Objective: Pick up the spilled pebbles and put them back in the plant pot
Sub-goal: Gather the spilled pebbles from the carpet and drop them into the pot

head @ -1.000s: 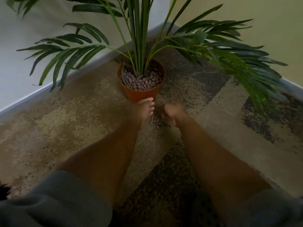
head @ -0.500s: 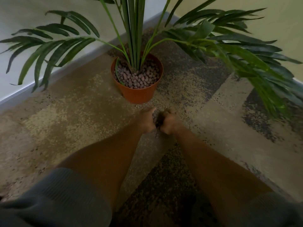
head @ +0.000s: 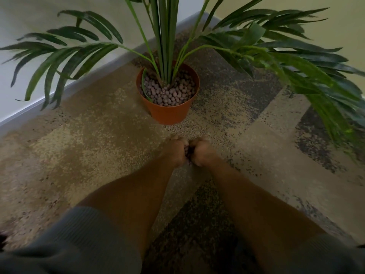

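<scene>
An orange plant pot [head: 167, 113] stands on the patterned carpet, filled with brownish pebbles [head: 169, 93] around a palm's stems. Just in front of the pot, my left hand [head: 176, 151] and my right hand [head: 201, 152] are pressed side by side with fingers curled inward. Between them a small dark cluster of spilled pebbles [head: 188, 153] shows, cupped by both hands. Most of that cluster is hidden by my fingers.
Long green palm fronds [head: 308, 80] spread wide to the left and right above the floor. A white wall with a grey skirting board [head: 65, 91] runs behind the pot on the left, a yellowish wall on the right. Carpet [head: 88, 147] lies open on both sides.
My hands were apart on either side of the pebble pile near the pot's base. They have come together, scooping the pebbles between them, and sit a little farther from the pot.
</scene>
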A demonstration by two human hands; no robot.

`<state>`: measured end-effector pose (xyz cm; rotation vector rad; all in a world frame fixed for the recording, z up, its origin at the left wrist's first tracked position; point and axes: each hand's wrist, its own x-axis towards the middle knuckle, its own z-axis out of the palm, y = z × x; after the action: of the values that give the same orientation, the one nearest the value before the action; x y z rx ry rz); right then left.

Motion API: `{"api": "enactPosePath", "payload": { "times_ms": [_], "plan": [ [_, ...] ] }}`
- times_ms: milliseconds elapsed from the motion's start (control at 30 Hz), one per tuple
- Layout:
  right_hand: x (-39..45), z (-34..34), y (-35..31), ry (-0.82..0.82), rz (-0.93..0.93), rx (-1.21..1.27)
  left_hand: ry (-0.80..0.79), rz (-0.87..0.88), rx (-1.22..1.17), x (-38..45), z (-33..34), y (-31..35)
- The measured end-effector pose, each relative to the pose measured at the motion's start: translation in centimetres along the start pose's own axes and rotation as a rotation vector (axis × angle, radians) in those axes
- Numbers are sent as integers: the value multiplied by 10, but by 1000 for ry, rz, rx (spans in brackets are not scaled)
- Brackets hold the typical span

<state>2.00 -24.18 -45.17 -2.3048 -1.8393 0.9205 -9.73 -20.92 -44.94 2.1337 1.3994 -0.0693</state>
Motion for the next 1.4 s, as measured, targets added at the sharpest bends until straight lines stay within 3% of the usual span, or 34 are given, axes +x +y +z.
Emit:
{"api": "enactPosePath", "payload": {
  "times_ms": [167,500,833,967,1100,1267,1400],
  "plan": [
    [-7,-6,-6,-9,8,56,25,-40,-29,-4,1,-5],
    [-7,-5,-5,-12,404,762,77,-92,-315,-15,2,-15],
    [-11,-6,-5,-33,555,1162,140,-305,-603,-18,3,-23],
    [-18,-13,-6,-99,603,1377,51,-423,-817,-19,-2,-24],
    [-25,-15,-7,-149,578,1578,-21,-522,-1285,-23,-8,-13],
    [-28,-18,-11,-151,515,1714,-108,-583,-1671,-29,-17,-5],
    [-29,-21,-19,-154,484,1725,-130,-570,-1718,-37,-28,-1]
  ]
}}
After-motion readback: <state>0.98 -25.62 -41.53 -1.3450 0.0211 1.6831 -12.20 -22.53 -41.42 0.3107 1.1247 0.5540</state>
